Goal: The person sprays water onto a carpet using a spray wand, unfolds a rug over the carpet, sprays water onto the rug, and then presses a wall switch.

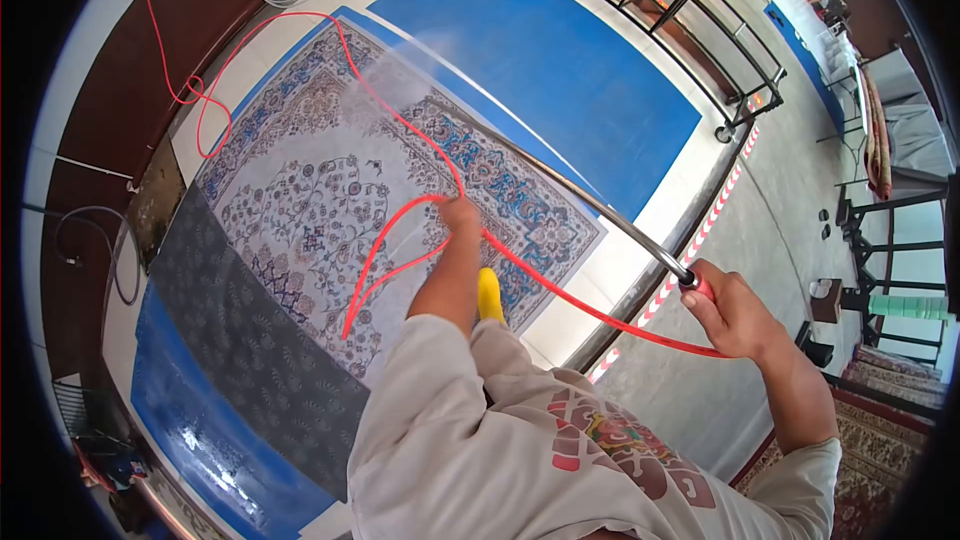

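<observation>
My right hand (732, 312) is closed around the red grip of a pressure washer lance (640, 237). The long metal tube slants up and left over a patterned rug (310, 190), and a pale mist of spray hangs near its far end. In my left hand (461, 216) is the red hose (575, 308), gripped with the fingers wrapped round it. The hose hangs in a loop below that hand and runs on to the lance grip. My yellow boot (489, 295) is at the rug's edge.
A dark grey rug (250, 340) lies beside the patterned one. Blue mats (540, 60) cover parts of the white tiles. A black wheeled metal frame (690, 20) stands at the upper right. A curb with red-and-white tape (715, 210) borders the floor. More red hose (200, 95) lies at upper left.
</observation>
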`<action>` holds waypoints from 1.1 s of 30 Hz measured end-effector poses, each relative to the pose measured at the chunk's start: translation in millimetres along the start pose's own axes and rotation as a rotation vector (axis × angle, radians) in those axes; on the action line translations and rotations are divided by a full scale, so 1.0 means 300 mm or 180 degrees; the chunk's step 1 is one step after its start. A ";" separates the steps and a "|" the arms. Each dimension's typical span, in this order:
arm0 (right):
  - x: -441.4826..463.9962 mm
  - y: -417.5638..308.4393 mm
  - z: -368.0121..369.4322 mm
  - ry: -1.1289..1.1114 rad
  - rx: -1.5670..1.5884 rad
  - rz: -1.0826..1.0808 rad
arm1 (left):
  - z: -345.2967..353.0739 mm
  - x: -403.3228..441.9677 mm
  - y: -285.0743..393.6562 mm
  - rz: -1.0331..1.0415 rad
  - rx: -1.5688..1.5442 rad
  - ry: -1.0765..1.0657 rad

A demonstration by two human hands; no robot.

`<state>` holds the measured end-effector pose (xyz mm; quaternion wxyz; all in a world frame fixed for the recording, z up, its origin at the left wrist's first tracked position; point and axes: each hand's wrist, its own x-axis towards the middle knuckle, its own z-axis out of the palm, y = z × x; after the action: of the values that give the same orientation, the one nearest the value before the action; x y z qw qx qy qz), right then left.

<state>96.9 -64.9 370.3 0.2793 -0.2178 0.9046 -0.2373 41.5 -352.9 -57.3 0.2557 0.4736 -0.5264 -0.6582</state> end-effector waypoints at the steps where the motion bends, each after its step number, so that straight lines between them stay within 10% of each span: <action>1: 0.014 -0.050 -0.069 -0.0114 -0.0089 0.0026 | 0.202 -0.071 0.019 0.0195 0.0226 -0.0682; 3: 0.036 -0.120 -0.175 -0.0262 -0.0220 0.0061 | 0.557 -0.320 -0.008 0.1017 0.1569 -0.2794; 6: 0.063 -0.160 -0.259 -0.0469 -0.0245 -0.0095 | 0.663 -0.837 0.348 0.1978 0.0599 -0.5077; 9: 0.089 -0.122 -0.273 -0.0730 -0.0437 -0.0156 | 0.691 -1.171 0.415 0.0543 -0.0411 -0.7118; 12: 0.120 0.023 -0.258 -0.1113 -0.0528 -0.0053 | 0.658 -1.108 0.349 0.2398 0.0347 -0.6406; 17: 0.178 0.322 -0.219 -0.1635 -0.0857 0.0290 | 0.392 -0.763 -0.274 0.1065 0.4176 -0.4377; 19: 0.194 0.489 -0.180 -0.1618 -0.0963 0.0314 | 0.260 -0.658 -0.278 0.1350 0.4582 -0.5340; 20: 0.206 0.583 -0.152 -0.1559 -0.0851 0.0310 | 0.184 -0.671 -0.208 0.0392 0.3894 -0.4141; 24: 0.273 0.872 -0.043 -0.1228 -0.0537 0.0053 | 0.127 -0.686 -0.228 -0.0050 0.3046 -0.3391; 26: 0.322 0.912 -0.008 -0.0931 -0.0321 -0.0103 | 0.148 -0.727 -0.229 -0.2089 0.0938 -0.2222; 33: 0.372 1.006 0.102 -0.0752 0.0274 -0.0344 | 0.381 -0.807 0.010 -0.2084 -0.0161 -0.1532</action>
<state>-47.0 106.2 136.7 0.3797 -0.2805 0.8413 -0.2633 40.9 -100.2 31.0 -0.0862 0.4421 -0.3762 -0.8097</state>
